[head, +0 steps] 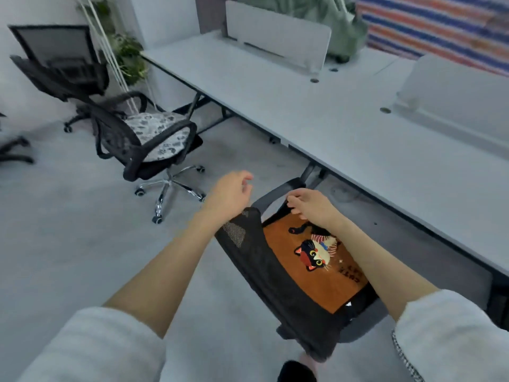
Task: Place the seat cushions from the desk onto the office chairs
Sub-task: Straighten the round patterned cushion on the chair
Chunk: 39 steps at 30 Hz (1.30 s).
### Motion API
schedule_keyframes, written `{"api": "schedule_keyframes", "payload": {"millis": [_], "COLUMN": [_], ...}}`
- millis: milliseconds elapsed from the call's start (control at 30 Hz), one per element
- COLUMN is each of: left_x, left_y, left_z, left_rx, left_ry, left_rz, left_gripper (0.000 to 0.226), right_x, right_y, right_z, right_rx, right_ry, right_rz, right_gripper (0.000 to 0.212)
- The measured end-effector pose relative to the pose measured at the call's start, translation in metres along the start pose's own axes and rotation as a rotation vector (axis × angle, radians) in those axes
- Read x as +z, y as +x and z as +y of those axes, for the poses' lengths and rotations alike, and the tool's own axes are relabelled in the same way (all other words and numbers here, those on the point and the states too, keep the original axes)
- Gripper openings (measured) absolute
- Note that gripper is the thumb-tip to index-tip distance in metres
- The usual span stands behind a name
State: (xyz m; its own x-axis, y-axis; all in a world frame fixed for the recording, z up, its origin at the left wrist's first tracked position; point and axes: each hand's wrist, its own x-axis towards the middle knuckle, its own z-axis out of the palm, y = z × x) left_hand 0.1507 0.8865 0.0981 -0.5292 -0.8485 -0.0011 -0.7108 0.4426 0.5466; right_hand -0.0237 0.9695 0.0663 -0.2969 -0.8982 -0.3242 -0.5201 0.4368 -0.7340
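Both sleeves (91, 346) reach from the bottom edge toward a chair (278, 274) just beside the desk (316, 119), where an orange cat cushion (311, 266) lies on its seat. Right hand (311, 206) hovers over the cushion's far edge with fingers curled, though whether they pinch it I cannot tell; left hand (230, 193) hangs beside the backrest, fingers loosely curled, holding nothing. Farther left, a patterned cushion (158, 135) lies on a second chair (143, 139).

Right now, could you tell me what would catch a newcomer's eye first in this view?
The orange cat cushion lying on the near office chair by the desk stands out most. The right hand grips its far edge, while the left hand hangs loosely curled above the chair's back. To the left, another chair already carries a pale patterned cushion.
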Motion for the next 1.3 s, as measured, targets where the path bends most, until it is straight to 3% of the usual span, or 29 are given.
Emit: {"api": "schedule_keyframes", "payload": {"millis": [200, 433, 733, 933, 1200, 1300], "left_x": [-0.053, -0.069, -0.145, -0.204, -0.219, -0.222], "left_y": [-0.018, 0.015, 0.16, 0.258, 0.389, 0.437], "left_z": [-0.056, -0.134, -0.261, -0.342, -0.408, -0.437], "left_rx": [-0.032, -0.101, -0.219, -0.306, -0.301, -0.38], "left_ry": [-0.1, -0.102, -0.012, -0.036, -0.056, -0.05], "left_rz": [0.105, -0.047, -0.172, -0.11, -0.122, -0.079], "left_gripper": [0.029, 0.031, 0.033, 0.032, 0.034, 0.034], "right_x": [0.026, 0.078, 0.138, 0.168, 0.186, 0.191], "right_y": [0.0, 0.064, 0.259, 0.381, 0.517, 0.572], "right_z": [-0.087, -0.134, -0.225, -0.299, -0.347, -0.359], "right_rx": [-0.096, -0.072, -0.067, -0.066, -0.007, 0.02], "right_ry": [-0.015, -0.035, -0.004, -0.046, -0.081, -0.064], "right_rz": [-0.108, -0.11, -0.164, -0.233, -0.265, -0.22], "right_gripper": [0.04, 0.033, 0.029, 0.031, 0.03, 0.029]}}
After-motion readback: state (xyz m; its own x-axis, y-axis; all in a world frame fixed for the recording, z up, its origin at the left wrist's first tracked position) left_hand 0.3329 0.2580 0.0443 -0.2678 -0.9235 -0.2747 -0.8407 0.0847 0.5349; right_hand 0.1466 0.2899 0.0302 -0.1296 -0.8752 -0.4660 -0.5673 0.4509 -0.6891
